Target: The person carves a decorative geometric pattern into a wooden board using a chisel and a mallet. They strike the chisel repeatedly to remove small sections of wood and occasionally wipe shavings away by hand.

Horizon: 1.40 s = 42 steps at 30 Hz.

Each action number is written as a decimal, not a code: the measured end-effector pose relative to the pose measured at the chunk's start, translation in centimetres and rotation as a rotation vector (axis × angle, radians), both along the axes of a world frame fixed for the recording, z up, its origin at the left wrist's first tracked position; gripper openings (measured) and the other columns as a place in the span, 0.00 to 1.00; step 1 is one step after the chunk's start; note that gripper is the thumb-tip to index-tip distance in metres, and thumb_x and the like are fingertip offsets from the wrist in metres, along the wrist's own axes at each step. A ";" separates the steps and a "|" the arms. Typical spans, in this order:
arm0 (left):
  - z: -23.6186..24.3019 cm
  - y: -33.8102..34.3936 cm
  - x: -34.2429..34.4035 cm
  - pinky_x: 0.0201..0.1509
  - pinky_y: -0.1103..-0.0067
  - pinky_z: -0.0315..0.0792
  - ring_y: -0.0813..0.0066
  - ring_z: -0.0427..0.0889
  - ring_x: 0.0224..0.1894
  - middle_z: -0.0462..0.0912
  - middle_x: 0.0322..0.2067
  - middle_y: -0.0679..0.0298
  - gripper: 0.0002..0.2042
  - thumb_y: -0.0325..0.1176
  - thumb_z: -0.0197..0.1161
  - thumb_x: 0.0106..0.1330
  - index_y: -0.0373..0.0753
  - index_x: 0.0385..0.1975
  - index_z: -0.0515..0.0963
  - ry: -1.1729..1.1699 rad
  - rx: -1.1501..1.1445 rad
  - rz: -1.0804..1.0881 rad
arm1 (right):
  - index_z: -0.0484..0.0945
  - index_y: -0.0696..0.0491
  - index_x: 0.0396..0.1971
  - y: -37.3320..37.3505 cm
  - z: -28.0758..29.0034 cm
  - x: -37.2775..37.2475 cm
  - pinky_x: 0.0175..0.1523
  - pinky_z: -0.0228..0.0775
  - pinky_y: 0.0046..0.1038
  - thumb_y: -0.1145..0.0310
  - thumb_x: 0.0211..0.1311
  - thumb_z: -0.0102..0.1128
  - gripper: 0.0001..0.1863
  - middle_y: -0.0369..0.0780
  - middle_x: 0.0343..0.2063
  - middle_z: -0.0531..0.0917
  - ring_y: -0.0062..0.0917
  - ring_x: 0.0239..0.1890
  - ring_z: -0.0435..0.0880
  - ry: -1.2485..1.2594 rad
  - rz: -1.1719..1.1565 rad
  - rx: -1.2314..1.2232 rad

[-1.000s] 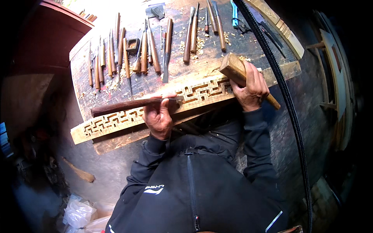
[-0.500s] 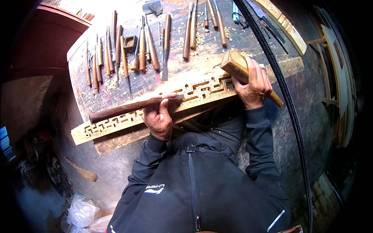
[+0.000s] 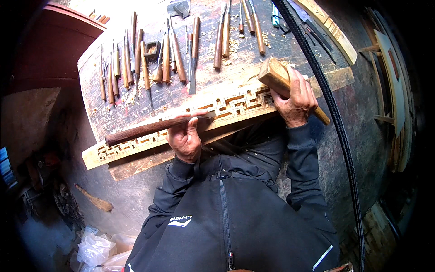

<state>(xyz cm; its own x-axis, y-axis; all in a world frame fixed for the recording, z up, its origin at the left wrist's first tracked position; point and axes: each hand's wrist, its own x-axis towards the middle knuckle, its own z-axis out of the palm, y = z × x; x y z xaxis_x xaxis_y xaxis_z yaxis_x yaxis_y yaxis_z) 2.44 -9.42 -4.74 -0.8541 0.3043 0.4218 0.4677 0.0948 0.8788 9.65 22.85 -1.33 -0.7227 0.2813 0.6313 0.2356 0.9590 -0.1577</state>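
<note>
My left hand [image 3: 185,139] is closed on a chisel [image 3: 147,130] with a long dark wooden handle, which lies low and points right. Its metal blade reaches the carved wooden strip [image 3: 235,106], a pale board with an angular fretwork of cut slots. Around the handle of a wooden mallet [image 3: 274,77] my right hand [image 3: 295,100] is closed. The mallet's block-shaped head is above the strip's right part, and its handle end sticks out below the hand. Whether the mallet touches the strip I cannot tell.
Several chisels [image 3: 178,56] with wooden handles lie across the worn workbench [image 3: 129,111] among wood shavings. A small dark square box [image 3: 151,50] stands between them. A black braided cable [image 3: 333,104] crosses the right side. A small broom [image 3: 97,201] lies on the floor at left.
The chisel's handle end has shifted very slightly to the right. My right hand and the mallet have barely moved.
</note>
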 end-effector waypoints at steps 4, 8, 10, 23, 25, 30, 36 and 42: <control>0.7 0.8 0.0 0.58 0.72 0.80 0.65 0.90 0.47 0.92 0.46 0.49 0.08 0.25 0.56 0.85 0.34 0.57 0.71 -0.060 0.078 0.007 | 0.81 0.49 0.62 0.0 0.1 -0.1 0.53 0.83 0.40 0.62 0.44 0.86 0.40 0.40 0.53 0.89 0.39 0.48 0.90 0.002 0.004 0.002; 0.4 0.9 0.2 0.64 0.72 0.77 0.65 0.90 0.53 0.93 0.47 0.49 0.09 0.22 0.60 0.83 0.36 0.57 0.72 -0.154 0.204 -0.029 | 0.81 0.49 0.62 0.0 0.1 0.0 0.52 0.83 0.40 0.62 0.44 0.86 0.40 0.40 0.53 0.89 0.39 0.48 0.90 0.006 0.004 0.006; 0.4 0.9 0.1 0.64 0.72 0.77 0.64 0.90 0.53 0.93 0.47 0.49 0.09 0.22 0.60 0.83 0.36 0.57 0.72 -0.143 0.199 -0.033 | 0.81 0.49 0.62 0.0 0.1 -0.1 0.52 0.83 0.40 0.62 0.44 0.86 0.40 0.40 0.53 0.89 0.39 0.48 0.90 0.003 0.003 0.005; 0.8 1.0 0.2 0.66 0.70 0.77 0.62 0.90 0.54 0.92 0.48 0.48 0.10 0.21 0.59 0.83 0.35 0.59 0.71 -0.130 0.176 -0.046 | 0.81 0.49 0.62 -0.1 0.2 -0.1 0.53 0.83 0.40 0.62 0.45 0.86 0.39 0.41 0.53 0.89 0.40 0.48 0.90 -0.007 0.001 -0.009; 0.7 0.9 0.3 0.66 0.70 0.77 0.61 0.90 0.55 0.92 0.47 0.48 0.11 0.21 0.59 0.82 0.35 0.59 0.70 -0.119 0.143 -0.040 | 0.81 0.48 0.62 0.0 0.1 -0.1 0.53 0.83 0.40 0.61 0.45 0.86 0.39 0.40 0.52 0.89 0.39 0.47 0.90 -0.002 -0.002 -0.008; 0.4 1.1 0.1 0.60 0.72 0.80 0.63 0.91 0.52 0.93 0.46 0.49 0.12 0.19 0.61 0.81 0.34 0.59 0.72 -0.034 0.164 -0.049 | 0.82 0.51 0.61 -0.3 0.7 -0.1 0.54 0.84 0.39 0.65 0.47 0.86 0.37 0.42 0.52 0.90 0.42 0.48 0.91 -0.012 0.006 -0.029; 0.8 0.9 -0.2 0.60 0.71 0.81 0.63 0.92 0.53 0.92 0.47 0.49 0.12 0.20 0.58 0.82 0.33 0.60 0.71 0.103 -0.039 -0.058 | 0.84 0.49 0.64 -0.4 3.0 -0.1 0.55 0.85 0.38 0.71 0.47 0.86 0.38 0.45 0.54 0.90 0.43 0.51 0.92 -0.057 0.093 -0.089; 2.2 1.7 -1.0 0.55 0.74 0.83 0.67 0.92 0.49 0.92 0.43 0.52 0.13 0.18 0.60 0.80 0.32 0.60 0.72 0.204 -0.174 -0.063 | 0.85 0.49 0.63 -3.4 11.4 -3.0 0.52 0.87 0.36 0.74 0.46 0.82 0.38 0.45 0.51 0.91 0.40 0.47 0.93 0.092 0.330 0.022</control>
